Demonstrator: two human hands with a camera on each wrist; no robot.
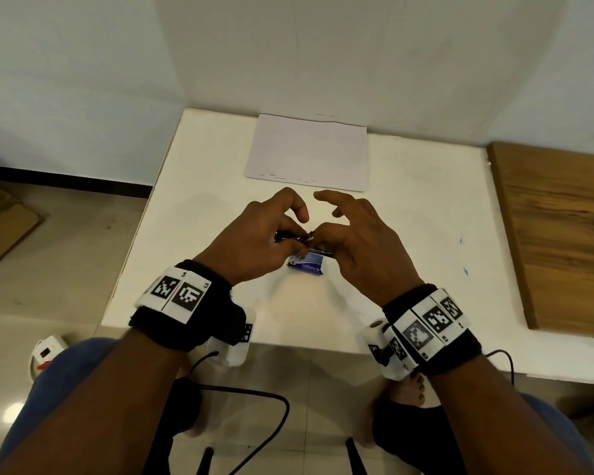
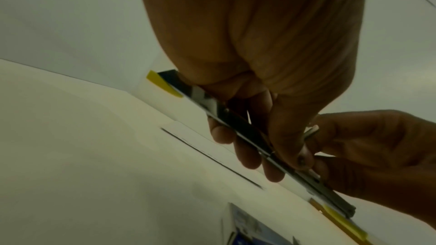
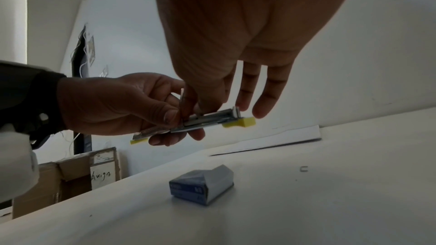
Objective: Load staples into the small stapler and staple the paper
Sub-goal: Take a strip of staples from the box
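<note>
Left hand (image 3: 113, 103) grips the stapler (image 3: 207, 118) above the staple box (image 3: 201, 183), right hand (image 1: 354, 231) pinches staples (image 3: 182, 103); a tilt could drop them.

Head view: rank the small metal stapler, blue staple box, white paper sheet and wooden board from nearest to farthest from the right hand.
From the right hand:
1. Small metal stapler, at its fingertips.
2. Blue staple box, on the table just under the hands.
3. White paper sheet, farther back.
4. Wooden board, far right.

Small stapler (image 3: 207, 121) opened, held above table, paper (image 1: 307, 152) flat beyond
</note>
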